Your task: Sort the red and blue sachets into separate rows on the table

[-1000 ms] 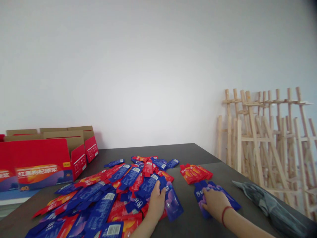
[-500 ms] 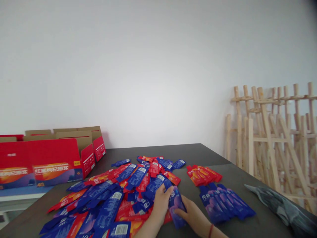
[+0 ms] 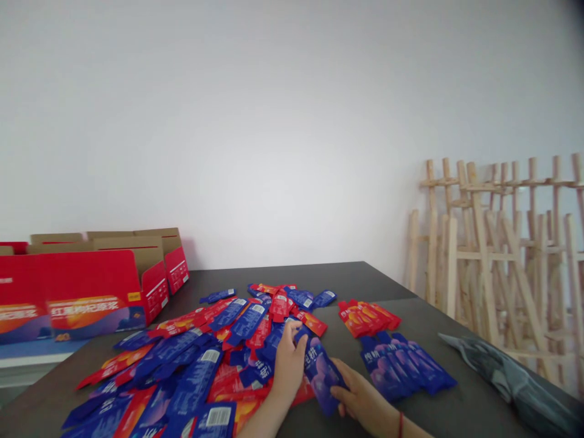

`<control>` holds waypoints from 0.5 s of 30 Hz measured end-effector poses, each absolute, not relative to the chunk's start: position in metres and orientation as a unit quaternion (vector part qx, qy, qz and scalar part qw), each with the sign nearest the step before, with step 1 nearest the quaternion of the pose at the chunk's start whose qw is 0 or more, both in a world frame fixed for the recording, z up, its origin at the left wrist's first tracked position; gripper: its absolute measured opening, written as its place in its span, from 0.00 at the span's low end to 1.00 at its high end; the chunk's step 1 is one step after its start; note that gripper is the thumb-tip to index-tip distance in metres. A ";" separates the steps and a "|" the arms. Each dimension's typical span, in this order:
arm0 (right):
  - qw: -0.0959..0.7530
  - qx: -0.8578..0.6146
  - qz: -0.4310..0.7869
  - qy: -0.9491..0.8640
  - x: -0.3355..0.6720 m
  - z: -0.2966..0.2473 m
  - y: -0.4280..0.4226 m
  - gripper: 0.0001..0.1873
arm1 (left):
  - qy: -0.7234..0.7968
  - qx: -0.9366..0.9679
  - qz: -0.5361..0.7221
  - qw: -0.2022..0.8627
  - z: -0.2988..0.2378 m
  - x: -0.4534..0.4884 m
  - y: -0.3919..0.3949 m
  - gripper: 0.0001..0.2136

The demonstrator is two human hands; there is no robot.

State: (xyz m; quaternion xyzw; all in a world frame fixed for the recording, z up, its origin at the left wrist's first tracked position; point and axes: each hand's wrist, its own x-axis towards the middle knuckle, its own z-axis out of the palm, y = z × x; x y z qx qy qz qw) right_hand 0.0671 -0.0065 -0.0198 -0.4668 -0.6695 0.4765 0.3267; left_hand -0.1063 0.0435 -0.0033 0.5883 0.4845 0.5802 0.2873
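Blue pouch (image 3: 322,377) at the pile's (image 3: 201,365) right edge, long axis pointing away from the person; right hand (image 3: 360,398) fingers clasp its near side, left hand (image 3: 287,359) touches the far end, grip unclear

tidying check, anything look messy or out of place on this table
Only the big pile: red and blue sachets lie mixed, overlapping at all angles. The red row and blue row beside it are neatly fanned. Nothing looks torn or spilled.
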 end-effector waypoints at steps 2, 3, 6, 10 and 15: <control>0.339 -0.512 0.464 -0.639 0.085 -0.009 -0.003 0.34 | 0.475 0.590 0.595 0.269 -0.003 -0.108 0.044 0.16; 0.343 -0.541 0.446 -0.625 0.096 -0.004 -0.001 0.35 | 0.475 0.590 0.598 0.262 -0.003 -0.109 0.045 0.16; 0.307 -0.634 0.367 -0.608 0.127 0.005 0.004 0.37 | 0.472 0.607 0.590 0.245 -0.006 -0.107 0.045 0.15; 0.240 -0.674 0.301 -0.631 0.152 -0.003 0.004 0.36 | 0.467 0.622 0.578 0.246 -0.006 -0.102 0.041 0.14; 0.182 -0.679 0.177 -0.689 0.162 -0.017 -0.003 0.35 | 0.470 0.614 0.578 0.261 -0.004 -0.100 0.037 0.14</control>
